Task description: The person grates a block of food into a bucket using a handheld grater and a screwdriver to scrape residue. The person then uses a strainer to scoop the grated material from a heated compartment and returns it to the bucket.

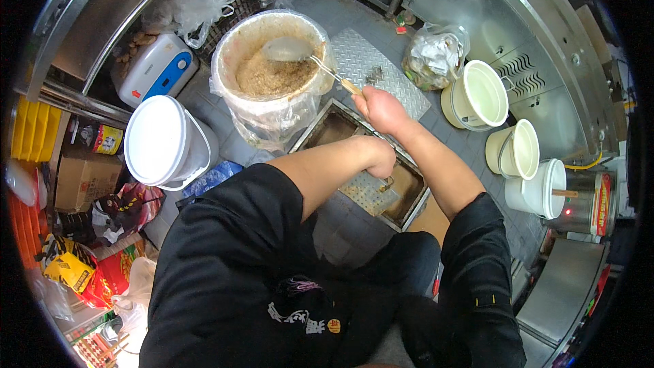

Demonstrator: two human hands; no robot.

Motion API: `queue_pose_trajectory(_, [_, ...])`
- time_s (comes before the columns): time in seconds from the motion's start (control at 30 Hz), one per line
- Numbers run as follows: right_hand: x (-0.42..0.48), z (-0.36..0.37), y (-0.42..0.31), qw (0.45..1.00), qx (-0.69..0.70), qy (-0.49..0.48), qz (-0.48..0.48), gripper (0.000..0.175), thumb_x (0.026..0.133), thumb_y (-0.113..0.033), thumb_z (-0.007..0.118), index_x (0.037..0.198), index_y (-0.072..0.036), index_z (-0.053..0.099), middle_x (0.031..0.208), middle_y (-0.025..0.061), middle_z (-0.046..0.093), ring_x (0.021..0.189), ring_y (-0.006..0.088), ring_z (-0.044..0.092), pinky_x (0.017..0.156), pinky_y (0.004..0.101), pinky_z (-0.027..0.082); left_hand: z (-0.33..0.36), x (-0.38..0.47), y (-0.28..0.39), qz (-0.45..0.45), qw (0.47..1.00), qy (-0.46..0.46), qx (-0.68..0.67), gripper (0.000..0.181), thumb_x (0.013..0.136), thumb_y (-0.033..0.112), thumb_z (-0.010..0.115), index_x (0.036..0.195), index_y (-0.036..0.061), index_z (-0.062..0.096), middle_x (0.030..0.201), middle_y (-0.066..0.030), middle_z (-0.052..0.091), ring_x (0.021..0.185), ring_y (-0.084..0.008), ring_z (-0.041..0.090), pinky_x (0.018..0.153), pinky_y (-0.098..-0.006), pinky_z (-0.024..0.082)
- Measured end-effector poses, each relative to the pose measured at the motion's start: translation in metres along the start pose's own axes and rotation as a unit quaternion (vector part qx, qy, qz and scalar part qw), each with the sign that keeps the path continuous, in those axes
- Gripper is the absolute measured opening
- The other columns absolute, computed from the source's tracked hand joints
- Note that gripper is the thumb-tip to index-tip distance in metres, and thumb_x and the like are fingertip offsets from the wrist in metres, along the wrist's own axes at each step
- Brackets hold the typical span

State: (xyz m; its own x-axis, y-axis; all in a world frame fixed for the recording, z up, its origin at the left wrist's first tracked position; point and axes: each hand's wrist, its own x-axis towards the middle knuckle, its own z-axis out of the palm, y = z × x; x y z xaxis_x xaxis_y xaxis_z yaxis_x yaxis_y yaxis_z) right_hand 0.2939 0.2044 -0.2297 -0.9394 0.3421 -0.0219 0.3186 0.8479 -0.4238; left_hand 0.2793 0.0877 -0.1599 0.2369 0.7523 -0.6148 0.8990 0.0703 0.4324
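My right hand point(384, 110) grips the wooden handle of a wire-shafted skimmer point(289, 49). The skimmer's round bowl hangs over a plastic-lined bin point(230, 87) holding a brown, mushy mass point(273, 74). My left hand point(380, 157) is curled above an open rectangular metal trap point(416, 209) set at floor level between my legs. Its fingers are mostly hidden, so whether they hold anything is unclear. Just below them a small metal hook or loop point(387, 184) shows beside a perforated metal plate point(369, 194) inside the trap.
A lidded white bucket point(156, 140) stands left, near a blue-and-white appliance point(156, 71). On the right are cream buckets point(475, 94) and a filled clear bag point(437, 56). A diamond-plate cover point(378, 69) lies behind the trap. Cartons and packets point(84, 179) crowd the left side.
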Motion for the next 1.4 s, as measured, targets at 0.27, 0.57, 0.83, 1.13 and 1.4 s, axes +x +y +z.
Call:
queue_pose_trajectory(0.27, [-0.016, -0.036, -0.004, 0.92, 0.372, -0.059, 0.108, 0.05, 0.105, -0.044, 0.046, 0.092, 0.001, 0.062, 0.062, 0.0063, 0.058, 0.049, 0.0154, 0.054, 0.048, 0.0328, 0.045, -0.002, 0.003, 0.0, -0.043, 0.999, -0.027, -0.02, 0.03, 0.087, 0.022, 0.061, 0.087, -0.0052, 0.074, 0.085, -0.0211, 0.072, 0.074, -0.0327, 0.071, 0.065, -0.0443, 0.055])
queue_pose_trajectory(0.57, [-0.085, -0.069, 0.018, 0.865, 0.462, -0.03, 0.195, 0.048, 0.106, -0.044, 0.043, 0.1, -0.002, 0.064, 0.065, 0.002, 0.058, 0.043, 0.0087, 0.051, 0.035, 0.0248, 0.037, 0.001, 0.009, -0.018, -0.077, 0.996, -0.042, -0.028, 0.028, 0.083, 0.018, 0.058, 0.085, -0.0056, 0.073, 0.086, -0.0218, 0.072, 0.077, -0.0315, 0.072, 0.07, -0.0431, 0.056])
queue_pose_trajectory(0.83, [-0.214, -0.003, 0.096, 0.904, 0.264, 0.036, 0.335, 0.034, 0.102, -0.028, 0.05, 0.095, 0.002, 0.064, 0.065, 0.0126, 0.064, 0.056, 0.0239, 0.063, 0.057, 0.0381, 0.052, -0.004, -0.013, -0.063, 0.006, 0.992, 0.098, 0.073, 0.034, 0.093, 0.034, 0.062, 0.092, 0.0028, 0.074, 0.084, -0.0218, 0.071, 0.08, -0.0362, 0.069, 0.075, -0.0459, 0.054])
queue_pose_trajectory(1.13, [-0.2, 0.172, 0.139, 0.952, -0.037, -0.277, 0.128, 0.026, 0.088, -0.018, 0.055, 0.088, -0.005, 0.077, 0.095, 0.0204, 0.073, 0.09, 0.0407, 0.07, 0.081, 0.049, 0.056, -0.022, -0.037, -0.043, -0.149, 0.953, 0.217, -0.154, 0.031, 0.097, 0.029, 0.063, 0.095, -0.0005, 0.07, 0.068, -0.0089, 0.064, 0.06, -0.0168, 0.063, 0.058, -0.0337, 0.05])
queue_pose_trajectory(1.4, [-0.143, 0.246, 0.137, 0.918, 0.043, -0.208, 0.335, 0.031, 0.092, -0.015, 0.052, 0.111, -0.004, 0.074, 0.116, 0.0186, 0.071, 0.109, 0.0373, 0.068, 0.092, 0.0445, 0.055, -0.02, -0.039, -0.052, -0.117, 0.938, 0.301, -0.127, 0.034, 0.098, 0.032, 0.063, 0.094, -0.0004, 0.069, 0.071, -0.0043, 0.064, 0.062, -0.0113, 0.057, 0.059, -0.0291, 0.046])
